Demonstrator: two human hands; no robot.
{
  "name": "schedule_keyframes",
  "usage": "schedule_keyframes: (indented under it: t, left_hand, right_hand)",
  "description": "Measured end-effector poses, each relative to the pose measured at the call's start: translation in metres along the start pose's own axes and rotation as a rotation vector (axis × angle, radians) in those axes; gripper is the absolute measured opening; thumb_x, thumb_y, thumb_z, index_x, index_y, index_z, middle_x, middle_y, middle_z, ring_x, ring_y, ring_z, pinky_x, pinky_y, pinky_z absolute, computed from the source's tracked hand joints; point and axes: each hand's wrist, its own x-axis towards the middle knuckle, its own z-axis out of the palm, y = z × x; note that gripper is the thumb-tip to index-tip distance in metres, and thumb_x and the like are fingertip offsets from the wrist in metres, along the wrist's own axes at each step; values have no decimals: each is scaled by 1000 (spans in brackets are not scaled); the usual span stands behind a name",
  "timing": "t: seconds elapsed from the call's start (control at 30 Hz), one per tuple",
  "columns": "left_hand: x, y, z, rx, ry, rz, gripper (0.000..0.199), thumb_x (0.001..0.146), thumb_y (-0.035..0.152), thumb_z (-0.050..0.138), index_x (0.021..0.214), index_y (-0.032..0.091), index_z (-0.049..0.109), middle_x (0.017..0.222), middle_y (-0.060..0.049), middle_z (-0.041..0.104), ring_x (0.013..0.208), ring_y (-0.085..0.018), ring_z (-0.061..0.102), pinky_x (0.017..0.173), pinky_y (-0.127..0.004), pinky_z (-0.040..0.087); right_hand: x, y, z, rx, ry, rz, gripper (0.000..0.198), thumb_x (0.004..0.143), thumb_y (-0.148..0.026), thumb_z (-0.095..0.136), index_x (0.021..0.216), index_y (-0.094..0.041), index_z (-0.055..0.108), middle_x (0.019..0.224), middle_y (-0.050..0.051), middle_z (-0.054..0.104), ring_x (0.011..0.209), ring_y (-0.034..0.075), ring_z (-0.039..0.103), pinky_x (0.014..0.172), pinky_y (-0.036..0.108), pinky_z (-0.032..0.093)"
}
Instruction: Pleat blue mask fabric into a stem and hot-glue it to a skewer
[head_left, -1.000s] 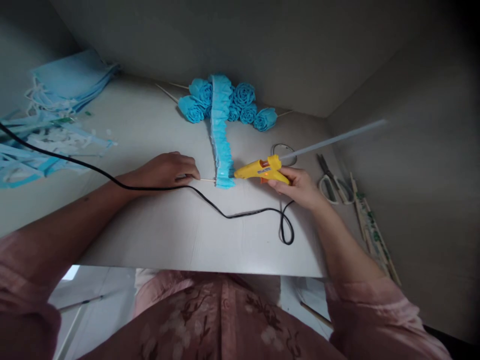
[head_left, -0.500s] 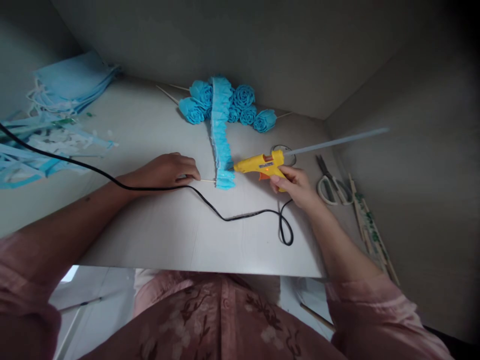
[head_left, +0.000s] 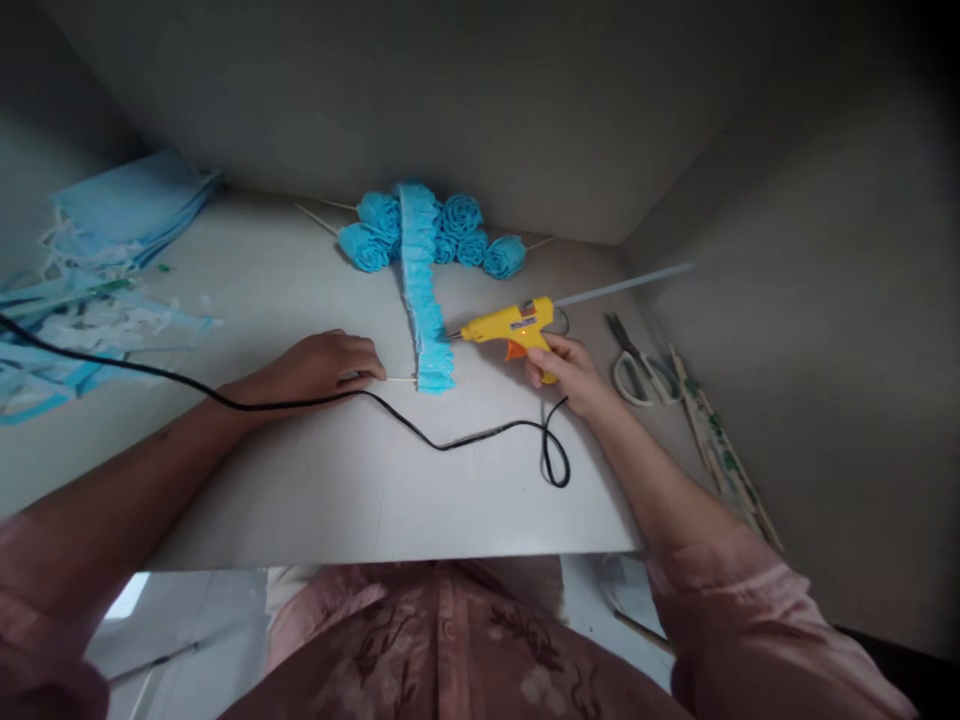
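My left hand (head_left: 330, 367) rests on the table, its fingers closed on a thin wooden stick (head_left: 401, 380). The stick's far end meets the near end of a pleated blue strip (head_left: 421, 290), which runs away from me over several blue rosettes. In my right hand (head_left: 566, 370) is a yellow glue gun (head_left: 510, 325), its small orange light lit and its nozzle pointing left, close to the strip's right edge near the bottom. Whether the nozzle touches the strip I cannot tell. A long clear glue stick (head_left: 622, 286) juts from the gun's back.
Blue rose-like flowers (head_left: 364, 247) on sticks lie at the back wall. Scissors (head_left: 641, 370) and wooden sticks (head_left: 724, 440) are at right. Stacked blue face masks (head_left: 135, 205) and cut scraps (head_left: 97, 320) lie at left. A black cord (head_left: 442, 447) crosses my left forearm and the table.
The view has shifted, so the scene sits slightly left and lower. The glue gun's nozzle has drawn back a little from the strip and shows more. Both hands keep their holds.
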Motion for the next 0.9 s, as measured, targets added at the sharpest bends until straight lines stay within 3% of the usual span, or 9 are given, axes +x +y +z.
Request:
schedule_keyframes:
  t: [0.17, 0.4, 0.9]
  left_hand:
    - [-2, 0, 1, -13, 55, -20, 36, 105, 40, 42, 98, 22, 72, 95, -3, 73, 89, -18, 65, 87, -29, 41]
    - [0, 3, 0, -120, 108, -41, 40, 106, 44, 40, 95, 20, 71, 94, -4, 73, 89, -18, 66, 85, -27, 42]
    - [6, -6, 10, -193, 178, -39, 44, 104, 47, 38, 76, 20, 57, 77, -2, 64, 75, -17, 60, 76, -29, 40]
  right_hand:
    - [3, 0, 6, 32, -31, -25, 47, 74, -62, 81, 86, -19, 64, 56, -6, 54, 51, 9, 44, 53, 25, 32]
    - [5, 3, 11, 112, 50, -43, 48, 76, -64, 76, 85, -19, 61, 54, -7, 54, 48, 9, 45, 52, 25, 34]
    - [5, 9, 10, 42, 60, -46, 49, 81, -66, 71, 85, -19, 61, 56, -4, 57, 48, 10, 47, 53, 26, 34]
